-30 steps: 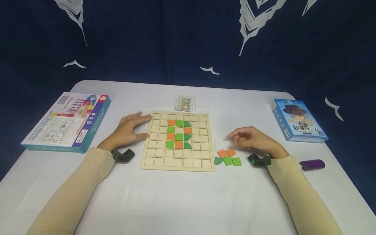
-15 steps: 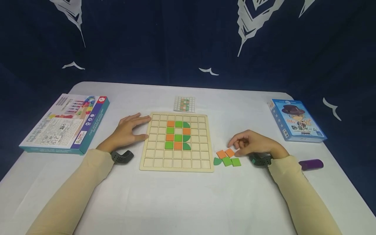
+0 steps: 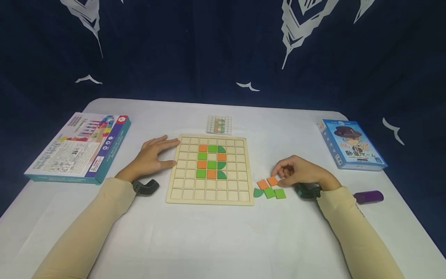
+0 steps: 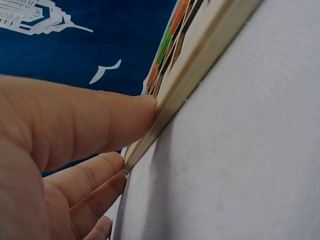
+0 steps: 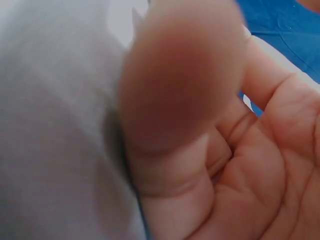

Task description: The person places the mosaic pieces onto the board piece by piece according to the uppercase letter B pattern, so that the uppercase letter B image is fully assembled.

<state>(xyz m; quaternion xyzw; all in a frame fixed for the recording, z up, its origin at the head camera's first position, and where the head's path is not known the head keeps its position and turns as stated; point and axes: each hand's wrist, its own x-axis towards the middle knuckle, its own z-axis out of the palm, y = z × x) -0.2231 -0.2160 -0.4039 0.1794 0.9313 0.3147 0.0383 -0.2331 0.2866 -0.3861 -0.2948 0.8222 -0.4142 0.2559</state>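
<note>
A square wooden grid board lies flat on the table, with orange, light green and dark green pieces set in its middle columns. My left hand rests at the board's left edge, fingers spread, and in the left wrist view the thumb presses its side. To the right of the board, my right hand pinches an orange square tile between index finger and thumb at its edges; the other fingers are curled in. Around it lie another orange tile, two green tiles and a dark green rounded piece.
Behind the board lies a small pattern card. A large flat box is at the left and a blue game box at the right. A purple object lies beside the right sleeve. A dark blue curtain hangs behind the table.
My right hand has come down and toward me, bringing index finger and thumb to the orange tile. The left hand and the board pieces stay as they were.
</note>
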